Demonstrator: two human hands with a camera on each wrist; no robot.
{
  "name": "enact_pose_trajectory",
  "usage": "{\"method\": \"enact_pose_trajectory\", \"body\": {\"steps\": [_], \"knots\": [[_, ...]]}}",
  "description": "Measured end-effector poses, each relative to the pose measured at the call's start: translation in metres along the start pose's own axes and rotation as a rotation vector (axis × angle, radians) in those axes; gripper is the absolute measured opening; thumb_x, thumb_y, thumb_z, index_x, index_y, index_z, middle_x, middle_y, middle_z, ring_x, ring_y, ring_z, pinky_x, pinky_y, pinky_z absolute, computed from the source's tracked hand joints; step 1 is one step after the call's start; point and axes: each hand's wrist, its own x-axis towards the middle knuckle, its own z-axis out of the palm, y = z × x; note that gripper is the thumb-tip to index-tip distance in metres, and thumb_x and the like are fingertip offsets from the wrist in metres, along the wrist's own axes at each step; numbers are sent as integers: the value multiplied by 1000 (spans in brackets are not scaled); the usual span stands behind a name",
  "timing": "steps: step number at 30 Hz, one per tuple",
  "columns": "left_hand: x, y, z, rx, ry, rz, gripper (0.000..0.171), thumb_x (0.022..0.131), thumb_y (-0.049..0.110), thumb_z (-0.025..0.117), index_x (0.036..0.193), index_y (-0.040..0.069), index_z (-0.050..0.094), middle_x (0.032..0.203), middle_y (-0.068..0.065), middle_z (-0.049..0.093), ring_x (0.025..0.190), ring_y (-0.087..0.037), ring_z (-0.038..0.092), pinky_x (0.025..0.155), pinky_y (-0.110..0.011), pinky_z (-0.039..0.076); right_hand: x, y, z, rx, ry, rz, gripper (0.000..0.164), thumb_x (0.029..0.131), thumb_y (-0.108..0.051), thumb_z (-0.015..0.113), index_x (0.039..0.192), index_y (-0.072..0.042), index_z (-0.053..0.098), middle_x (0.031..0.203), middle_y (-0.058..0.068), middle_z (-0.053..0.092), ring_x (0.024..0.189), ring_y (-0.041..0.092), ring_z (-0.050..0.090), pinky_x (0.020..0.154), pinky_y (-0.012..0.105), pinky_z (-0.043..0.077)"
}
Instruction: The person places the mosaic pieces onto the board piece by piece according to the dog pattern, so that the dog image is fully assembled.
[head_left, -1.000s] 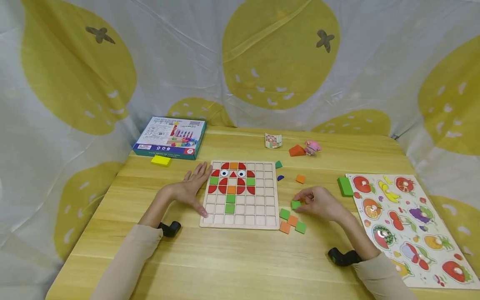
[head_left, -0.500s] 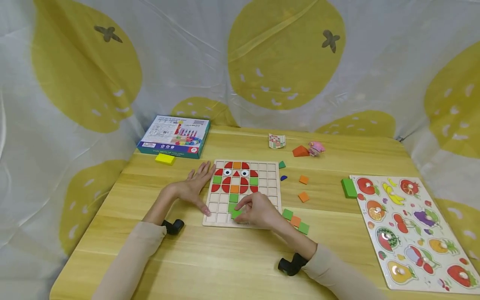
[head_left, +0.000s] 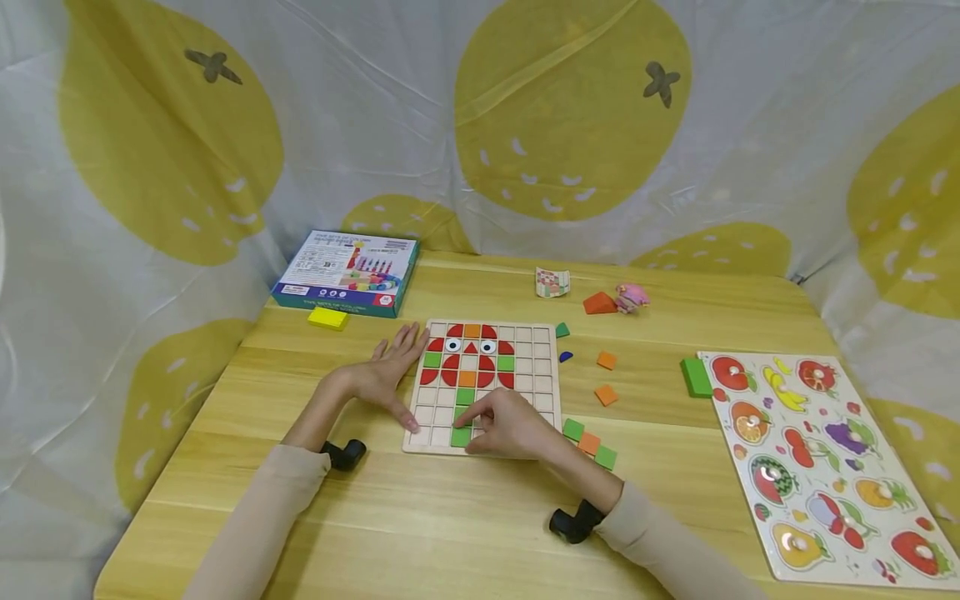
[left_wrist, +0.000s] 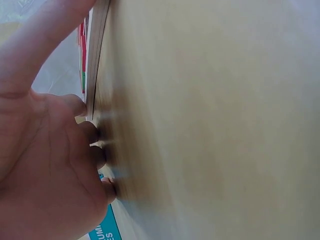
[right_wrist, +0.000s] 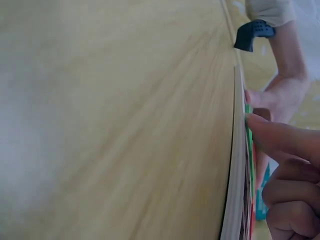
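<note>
A wooden grid board (head_left: 542, 392) lies on the table, holding red, orange and green pieces in an owl-like figure with two round eyes. Below it runs a column of green squares. My right hand (head_left: 513, 425) is over the board's lower part, thumb and index finger at opposite corners of a green square tile (head_left: 460, 437) lying in the bottom row. In the right wrist view the thumb touches green (right_wrist: 248, 110) at the board's edge. Spread along the board's left side, my left hand (head_left: 381, 383) rests with thumb and fingers touching its edge; its palm (left_wrist: 55, 165) shows in the left wrist view.
Right of the board lie green tiles (head_left: 573, 429), loose orange tiles (head_left: 606, 394) and a blue piece (head_left: 566, 357). Farther off are a red wedge block (head_left: 598, 303), a pink figurine (head_left: 632, 297), a pattern card (head_left: 552, 282), a fruit puzzle (head_left: 817, 475) and a box (head_left: 347, 273).
My right hand has carried a green tile from the right of the board to the bottom row, where the tile now lies flat. My left hand has stayed at the board's left edge.
</note>
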Motion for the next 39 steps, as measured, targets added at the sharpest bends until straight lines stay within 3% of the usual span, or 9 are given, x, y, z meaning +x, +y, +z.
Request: {"method": "enact_pose_trajectory", "body": {"steps": [6, 14, 17, 20, 24, 28, 32, 39], "knots": [[2, -2, 2, -15, 5, 15, 146, 57, 58, 85, 154, 10, -12, 159, -18, -24, 147, -41, -20, 116, -66, -9, 3, 4, -3, 2, -10, -27, 21, 70, -17, 86, 91, -19, 80, 52, -5, 49, 49, 8, 39, 43, 19, 26], [1, 1, 0, -3, 0, 2, 146, 57, 59, 85, 154, 11, -12, 160, -16, -24, 148, -39, -21, 117, -64, -9, 3, 5, -10, 59, -51, -27, 23, 72, -16, 85, 94, -17, 79, 50, -5, 44, 47, 8, 36, 43, 19, 26], [2, 0, 0, -5, -3, 5, 146, 57, 59, 85, 154, 11, -13, 160, -16, -24, 148, -39, -21, 117, -64, -9, -3, 10, -26, 48, -26, -3, 23, 75, -18, 83, 98, -19, 78, 51, -6, 39, 50, 9, 35, 47, 19, 26], [3, -1, 1, -10, -7, 1, 147, 57, 60, 85, 154, 12, -14, 160, -16, -25, 148, -38, -22, 117, -64, -9, -13, 24, -55, 31, 61, 32, 25, 78, -18, 81, 103, -16, 77, 53, -5, 35, 52, 10, 32, 49, 19, 25], [3, -1, 0, -10, -12, -8, 146, 57, 60, 85, 154, 14, -14, 160, -15, -25, 148, -38, -22, 117, -64, -9, -37, 59, -100, 7, 161, 96, 31, 80, -15, 78, 111, -12, 73, 57, -3, 34, 52, 11, 30, 48, 21, 25], [2, 0, 0, -1, -16, -17, 146, 57, 61, 84, 154, 14, -15, 160, -14, -26, 148, -37, -22, 118, -63, -9, -61, 99, -131, 28, 143, 177, 37, 78, -12, 79, 114, -8, 71, 58, -2, 34, 53, 11, 30, 49, 23, 27], [2, 0, 0, -4, -16, -26, 146, 57, 61, 84, 154, 15, -14, 160, -13, -25, 148, -36, -22, 118, -62, -8, -72, 121, -141, 91, 94, 234, 37, 74, -11, 82, 109, -5, 72, 56, -4, 32, 52, 10, 28, 49, 23, 25], [1, -1, 0, -6, -14, -29, 146, 56, 62, 84, 154, 15, -14, 160, -13, -25, 148, -36, -22, 118, -63, -8, -74, 122, -143, 146, 99, 267, 34, 73, -12, 83, 103, -1, 72, 55, -3, 38, 50, 9, 29, 47, 22, 25]]}}
